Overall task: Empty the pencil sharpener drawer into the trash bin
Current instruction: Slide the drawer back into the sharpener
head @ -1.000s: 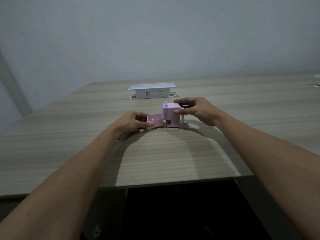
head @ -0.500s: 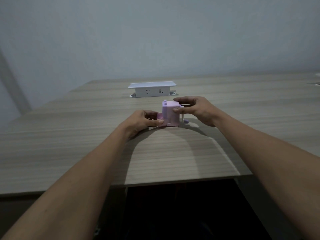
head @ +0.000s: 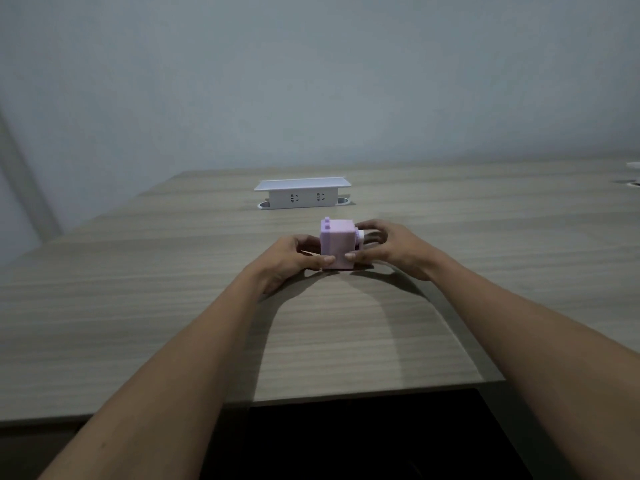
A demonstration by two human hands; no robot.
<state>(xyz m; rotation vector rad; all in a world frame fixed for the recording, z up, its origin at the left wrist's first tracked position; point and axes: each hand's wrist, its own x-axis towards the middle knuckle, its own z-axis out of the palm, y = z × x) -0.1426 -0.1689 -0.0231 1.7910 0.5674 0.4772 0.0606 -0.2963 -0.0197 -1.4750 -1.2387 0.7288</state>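
A small lilac pencil sharpener (head: 337, 243) stands upright on the wooden table (head: 173, 306), near the middle. Its pink drawer sits fully inside the body and no longer sticks out. My left hand (head: 289, 259) presses against the sharpener's left lower side, thumb on its front bottom corner. My right hand (head: 391, 247) holds the right side, thumb at the front lower corner and fingers behind by the white crank hub. No trash bin is in view.
A white pop-up socket box (head: 302, 194) stands on the table behind the sharpener. Another white fitting (head: 633, 168) shows at the far right edge. The table's front edge has a dark gap (head: 363, 438) below it. A pale wall rises behind.
The pink drawer, pulled out to the left a second ago, has been pushed back into the sharpener by my left hand. My right hand has shifted lower on the body.
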